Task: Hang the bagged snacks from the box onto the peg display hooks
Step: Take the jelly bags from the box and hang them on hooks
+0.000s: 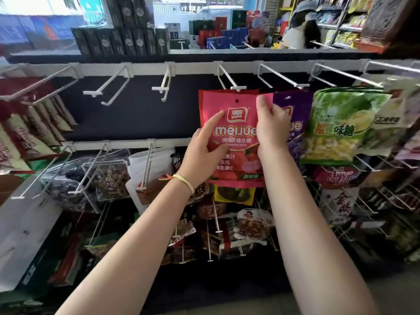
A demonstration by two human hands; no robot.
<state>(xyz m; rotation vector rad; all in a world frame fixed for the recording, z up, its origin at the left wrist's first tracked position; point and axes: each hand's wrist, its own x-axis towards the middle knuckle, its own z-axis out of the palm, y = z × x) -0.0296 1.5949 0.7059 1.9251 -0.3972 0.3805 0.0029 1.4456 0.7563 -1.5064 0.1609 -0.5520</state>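
Note:
A pink-red "meijue" snack bag [236,142] is held flat against the display, its punch hole just below the tip of a white peg hook [238,88]. My left hand [204,153] grips the bag's left side, index finger stretched up along its face. My right hand [271,126] pinches the bag's upper right corner. Another red bag edge shows right behind it. The box is not in view.
Bare white hooks [95,92] stand to the left on the top rail. A purple bag [293,123] and a green bag [341,123] hang to the right. Lower rows hold several dark snack bags [109,178]. Dark boxes [122,39] sit on the shelf top.

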